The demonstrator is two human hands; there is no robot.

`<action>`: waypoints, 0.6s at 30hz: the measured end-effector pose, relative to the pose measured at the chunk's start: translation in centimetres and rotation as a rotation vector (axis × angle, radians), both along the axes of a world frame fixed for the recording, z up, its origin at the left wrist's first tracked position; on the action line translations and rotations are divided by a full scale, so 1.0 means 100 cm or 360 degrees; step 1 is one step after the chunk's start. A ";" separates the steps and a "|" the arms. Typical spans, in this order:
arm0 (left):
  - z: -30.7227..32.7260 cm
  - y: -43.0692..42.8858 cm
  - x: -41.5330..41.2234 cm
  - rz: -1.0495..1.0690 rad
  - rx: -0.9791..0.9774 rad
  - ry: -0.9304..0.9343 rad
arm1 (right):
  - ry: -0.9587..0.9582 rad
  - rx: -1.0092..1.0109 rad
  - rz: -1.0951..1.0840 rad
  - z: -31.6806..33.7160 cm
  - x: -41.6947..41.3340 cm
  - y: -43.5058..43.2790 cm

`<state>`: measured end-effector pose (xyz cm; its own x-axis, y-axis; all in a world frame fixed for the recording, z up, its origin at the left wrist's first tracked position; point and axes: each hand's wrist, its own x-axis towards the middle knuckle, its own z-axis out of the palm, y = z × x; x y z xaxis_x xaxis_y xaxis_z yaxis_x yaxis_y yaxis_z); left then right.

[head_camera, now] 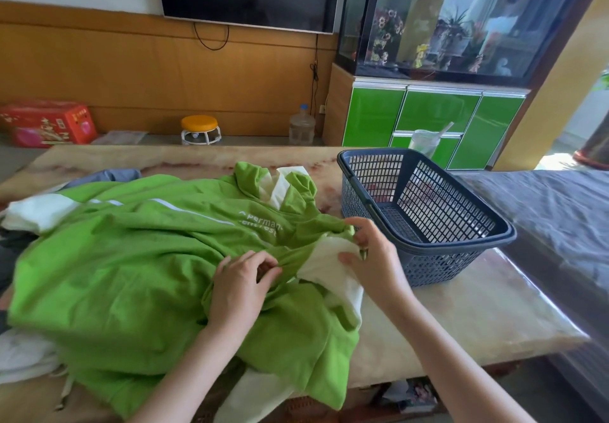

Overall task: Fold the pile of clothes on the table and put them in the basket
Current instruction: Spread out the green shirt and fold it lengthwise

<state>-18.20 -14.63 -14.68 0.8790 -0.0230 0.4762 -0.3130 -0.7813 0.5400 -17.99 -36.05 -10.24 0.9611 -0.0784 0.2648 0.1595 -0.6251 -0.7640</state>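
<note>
A large green garment point(131, 257) with white panels and white lettering lies spread over the pile of clothes on the marble table point(461, 307). My left hand point(240, 284) pinches a fold of the green cloth near its middle. My right hand point(369, 254) grips the green and white sleeve end just to the right. A dark blue plastic basket point(461, 244) stands on the table right of my hands, with nothing folded visible inside.
White, grey and dark clothes point(23, 356) peek out under the green garment at the left. A grey covered surface point(560, 211) adjoins the table on the right. A green cabinet point(435, 119) with a glass tank stands behind the basket.
</note>
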 end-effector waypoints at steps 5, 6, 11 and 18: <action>0.007 -0.005 0.004 0.0054 0.0005 0.0037 | 0.0330 0.0535 -0.0033 0.004 -0.004 -0.012; 0.003 0.001 0.004 0.0120 0.0038 0.0104 | 0.0503 0.0773 0.0014 -0.010 -0.008 -0.010; -0.009 0.025 -0.002 0.0282 0.0088 0.0408 | 0.1127 0.1215 0.0060 -0.070 -0.019 0.010; 0.002 0.002 -0.005 -0.0074 0.0144 0.0036 | 0.0869 0.0966 -0.0058 -0.073 -0.013 0.018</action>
<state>-18.71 -14.43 -14.43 0.8866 -0.1060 0.4503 -0.3385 -0.8121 0.4754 -19.34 -34.25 -17.55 0.9364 -0.0911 -0.3388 -0.3457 -0.0753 -0.9353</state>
